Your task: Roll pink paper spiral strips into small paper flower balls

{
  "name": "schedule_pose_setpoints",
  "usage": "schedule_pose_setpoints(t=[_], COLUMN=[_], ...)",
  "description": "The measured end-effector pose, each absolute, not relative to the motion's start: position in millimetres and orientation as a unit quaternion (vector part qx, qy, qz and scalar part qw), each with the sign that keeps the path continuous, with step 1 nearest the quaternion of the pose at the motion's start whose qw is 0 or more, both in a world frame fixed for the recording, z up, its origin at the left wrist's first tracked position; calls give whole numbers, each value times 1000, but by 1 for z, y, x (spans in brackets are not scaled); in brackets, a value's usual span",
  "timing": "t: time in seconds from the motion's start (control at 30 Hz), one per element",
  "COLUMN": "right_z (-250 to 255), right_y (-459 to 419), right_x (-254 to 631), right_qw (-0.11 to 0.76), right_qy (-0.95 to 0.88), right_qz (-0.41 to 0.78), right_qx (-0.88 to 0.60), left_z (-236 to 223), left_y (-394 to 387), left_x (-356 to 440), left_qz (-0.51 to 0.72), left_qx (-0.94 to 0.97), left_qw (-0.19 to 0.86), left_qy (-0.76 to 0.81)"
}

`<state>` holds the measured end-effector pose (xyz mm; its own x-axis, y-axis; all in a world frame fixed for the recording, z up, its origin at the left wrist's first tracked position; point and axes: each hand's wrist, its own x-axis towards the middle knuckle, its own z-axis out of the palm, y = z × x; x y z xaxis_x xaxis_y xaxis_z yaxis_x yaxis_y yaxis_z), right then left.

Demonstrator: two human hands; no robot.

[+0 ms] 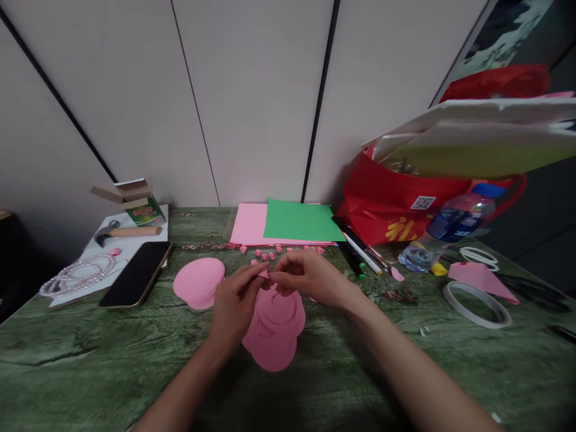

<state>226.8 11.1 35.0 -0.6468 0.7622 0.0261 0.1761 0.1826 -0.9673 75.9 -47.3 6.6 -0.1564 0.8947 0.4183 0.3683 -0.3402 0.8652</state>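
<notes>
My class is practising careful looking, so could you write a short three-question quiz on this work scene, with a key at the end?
1. Which of these lies partly over the pink sheets near the wall?
a) a green sheet
b) a roll of tape
c) a beaded strand

2. True or false: the hammer and the phone are both on the left side of the table.

3. Fill in the colour: the left hand pinches a small ______ piece.

Key: 1. a; 2. true; 3. pink
</notes>
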Motion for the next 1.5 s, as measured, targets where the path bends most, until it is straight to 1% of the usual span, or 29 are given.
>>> schedule_pose_setpoints(t=[0.27, 0.33, 0.47, 0.57, 0.63, 0.67, 0.8, 0.97, 1.03, 1.13, 1.27, 1.5], right_z=[29, 28, 29, 35, 41, 45, 52, 46, 44, 45, 46, 44], right_y=[13, 15, 17, 15, 11, 9, 0, 0, 1, 0, 0, 3], right_x=[226, 227, 230, 233, 236, 237, 238, 232, 231, 231, 234, 236], right_qw=[266, 259, 252, 279, 309, 318, 299, 283, 277, 273, 265, 252], right_qy=[-735, -730, -727, -753, -766, -766, -776, -817, -824, -821, -800, -775], right_qz=[535, 546, 555, 484, 427, 418, 442, 343, 330, 343, 399, 455], right_qx=[-320, -320, -316, -346, -367, -369, -337, -367, -369, -367, -361, -358], left_z=[6, 5, 6, 8, 9, 9, 9, 7, 6, 6, 7, 9], left_y=[-49, -49, -49, -50, -50, -50, -51, -51, -51, -51, -50, -50], left_x=[79, 79, 79, 79, 79, 80, 80, 80, 80, 79, 79, 78], left_qz=[527, 527, 538, 547, 549, 549, 550, 541, 538, 530, 520, 502], left_qx=[655, 657, 638, 620, 612, 610, 613, 641, 657, 686, 715, 750], left_qw=[182, 184, 220, 236, 230, 223, 198, 182, 172, 145, 105, 59], left_qy=[510, 507, 505, 511, 521, 526, 532, 513, 499, 477, 456, 428])
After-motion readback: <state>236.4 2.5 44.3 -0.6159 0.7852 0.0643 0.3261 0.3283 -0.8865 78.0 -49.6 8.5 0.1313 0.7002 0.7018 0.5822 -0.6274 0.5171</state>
